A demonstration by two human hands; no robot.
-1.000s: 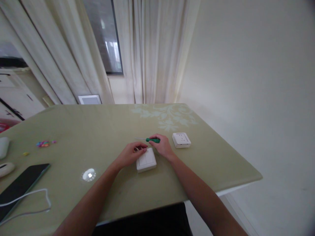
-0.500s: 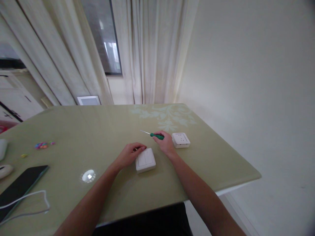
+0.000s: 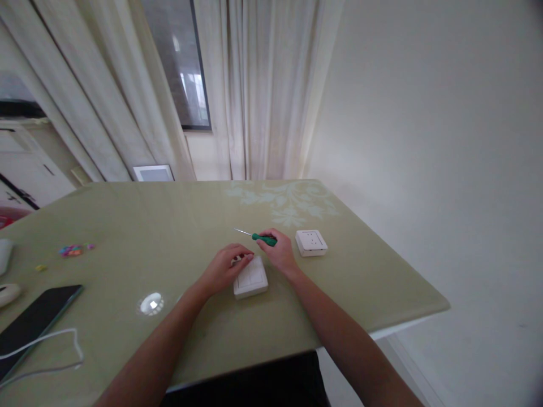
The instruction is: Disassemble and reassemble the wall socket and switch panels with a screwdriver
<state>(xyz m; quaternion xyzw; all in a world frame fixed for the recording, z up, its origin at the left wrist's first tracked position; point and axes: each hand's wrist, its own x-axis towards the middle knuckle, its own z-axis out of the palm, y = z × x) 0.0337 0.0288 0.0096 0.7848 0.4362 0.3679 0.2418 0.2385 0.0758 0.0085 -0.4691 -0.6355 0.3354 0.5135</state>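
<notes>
A square white wall switch with rocker panels lies on the table in front of me. My left hand rests over its far left edge, thumb and fingers closed around that corner; the fingertips are partly hidden. In my right hand is a screwdriver with a green handle. Its thin metal shaft points left, above the table and beyond the switch. To the right of that hand sits a white wall socket on its box, face up, untouched.
On the left lie a dark phone, a white cable, a white rounded object and small colourful pieces. The green table ends near a wall on the right.
My right hand has moved slightly left and toward me with the screwdriver, closer to the switch. The left hand stays at the switch with little change.
</notes>
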